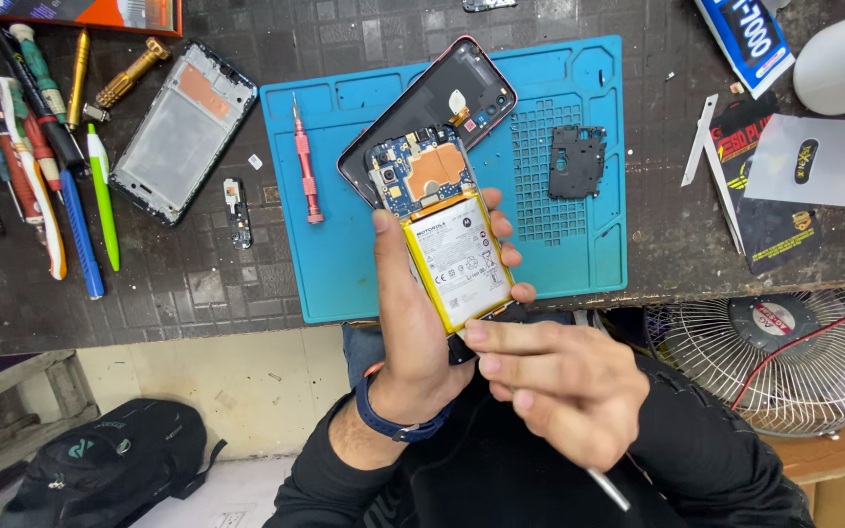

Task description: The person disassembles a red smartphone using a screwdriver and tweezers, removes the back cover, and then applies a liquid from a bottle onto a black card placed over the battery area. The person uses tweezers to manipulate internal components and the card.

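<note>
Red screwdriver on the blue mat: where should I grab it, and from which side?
Take the red screwdriver by its ribbed red handle, coming from its left, where the blue mat is bare. It lies flat, nearly upright in the view, tip toward the bench's far edge; the opened phone crowds its right.

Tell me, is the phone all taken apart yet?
Partly. The small black cover plate already lies on the blue mat. The left hand holds the opened phone, and the right hand works at its bottom edge. The white, yellow-edged battery and blue circuit board remain inside.
</note>
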